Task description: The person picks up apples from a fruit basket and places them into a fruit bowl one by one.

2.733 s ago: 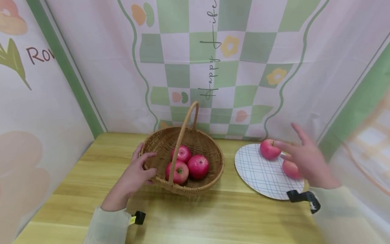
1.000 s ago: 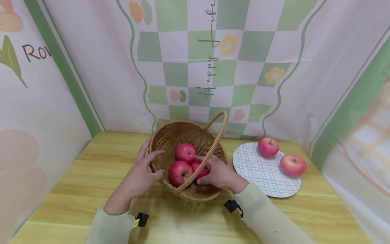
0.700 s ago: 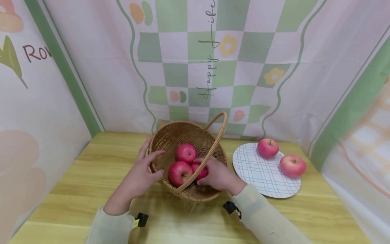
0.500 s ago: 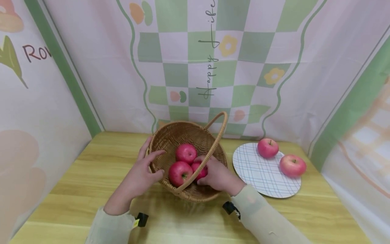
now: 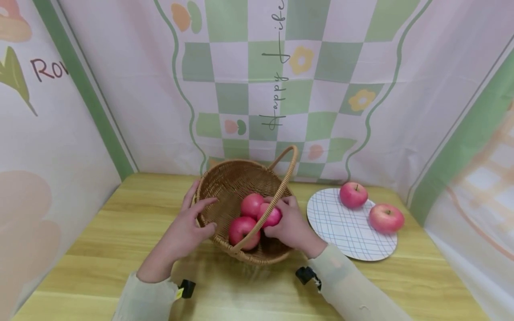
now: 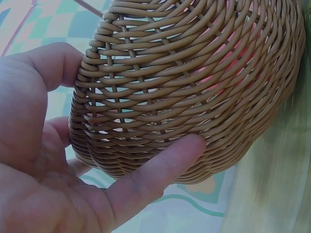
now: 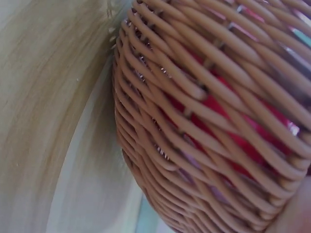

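Observation:
A round wicker basket [image 5: 225, 178] with a tall handle stands tilted on the table in the head view. My left hand [image 5: 186, 232] grips its left rim, fingers on both sides of the wall; the left wrist view shows one finger [image 6: 160, 167] along the outer weave. Inside, my right hand [image 5: 295, 225] holds a red apple [image 5: 273, 217], partly hidden by the handle. Two more apples lie in the basket: one at the back [image 5: 251, 205] and one in front [image 5: 243, 232]. In the right wrist view the basket wall [image 7: 194, 121] hides most of the hand.
To the right lies an oval white checked placemat [image 5: 337, 227] with two apples, one near its back edge [image 5: 353, 195] and one at its right edge [image 5: 386, 218]. A patterned cloth [image 5: 269, 62] hangs behind the wooden table [image 5: 100, 240].
My right hand came from over the placemat into the basket and took hold of an apple. That apple has just risen a little, and the other two have shifted right. The basket's handle now leans right.

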A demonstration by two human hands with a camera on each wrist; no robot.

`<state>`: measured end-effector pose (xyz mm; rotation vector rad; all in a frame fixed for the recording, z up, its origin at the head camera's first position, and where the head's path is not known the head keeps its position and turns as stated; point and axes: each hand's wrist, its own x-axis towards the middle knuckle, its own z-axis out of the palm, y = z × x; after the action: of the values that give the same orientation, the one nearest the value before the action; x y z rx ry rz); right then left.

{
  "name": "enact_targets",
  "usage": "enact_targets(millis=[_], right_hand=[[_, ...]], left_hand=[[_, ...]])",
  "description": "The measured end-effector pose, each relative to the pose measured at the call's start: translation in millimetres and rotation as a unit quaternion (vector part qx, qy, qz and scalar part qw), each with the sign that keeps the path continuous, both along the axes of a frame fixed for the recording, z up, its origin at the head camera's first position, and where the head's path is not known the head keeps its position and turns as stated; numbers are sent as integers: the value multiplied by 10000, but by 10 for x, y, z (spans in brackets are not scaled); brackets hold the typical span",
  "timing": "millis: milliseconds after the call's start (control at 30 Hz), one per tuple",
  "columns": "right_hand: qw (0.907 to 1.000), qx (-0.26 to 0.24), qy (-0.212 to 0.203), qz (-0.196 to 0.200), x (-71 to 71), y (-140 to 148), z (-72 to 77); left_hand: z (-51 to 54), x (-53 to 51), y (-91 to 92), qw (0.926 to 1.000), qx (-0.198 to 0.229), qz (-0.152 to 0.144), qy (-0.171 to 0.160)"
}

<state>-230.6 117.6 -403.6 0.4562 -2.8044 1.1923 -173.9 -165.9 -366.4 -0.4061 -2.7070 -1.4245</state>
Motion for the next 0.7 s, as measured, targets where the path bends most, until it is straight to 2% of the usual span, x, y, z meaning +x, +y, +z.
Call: enact_targets(millis=[200,333,567,700], right_hand=[[9974,-701,-37,161,12,35,31],[9911,-1275,-329,174,25,69,35],[9862,-1517,-328,583,-31,154,24],[9799,-1806,-510,677,-31,182,36]], left_hand=[[2,-2,4,10000,-50,32,17],[2,0,4,10000,-38,28,-7],[-6,2,4,10000,-18,14,8],[-10,1,0,10000,-21,9,12]])
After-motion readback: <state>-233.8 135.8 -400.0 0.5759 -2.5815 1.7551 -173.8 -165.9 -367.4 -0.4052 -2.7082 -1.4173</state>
